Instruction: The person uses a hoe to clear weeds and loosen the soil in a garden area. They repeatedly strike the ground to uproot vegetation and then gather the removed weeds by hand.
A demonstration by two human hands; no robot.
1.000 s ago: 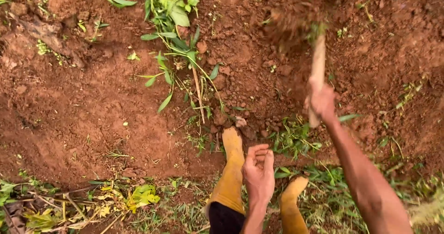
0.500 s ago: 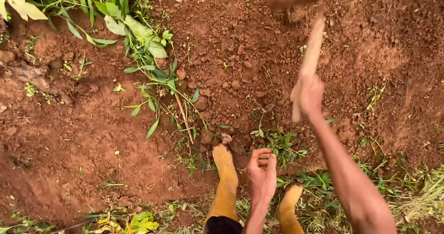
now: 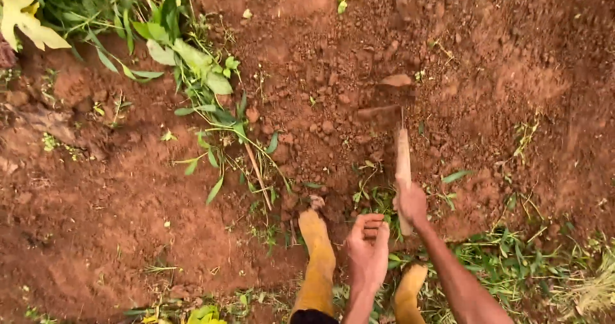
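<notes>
My right hand (image 3: 412, 203) grips the wooden handle of a short hoe (image 3: 402, 160). Its soil-caked blade (image 3: 379, 114) is sunk into the loose red earth in front of me. My left hand (image 3: 367, 250) hangs free below it with the fingers curled and nothing in it, close to my knee. Both my legs in yellow trousers (image 3: 318, 269) show at the bottom, the left foot forward on the soil.
A leafy green plant (image 3: 205, 87) lies uprooted across the red soil at upper left. Clods and small stones (image 3: 397, 80) are scattered around the blade. Cut grass and weeds (image 3: 512, 266) cover the ground at lower right.
The hoe has swung down from raised to struck into the soil. My right hand has dropped lower with it. The view has tilted, showing more leaves at upper left.
</notes>
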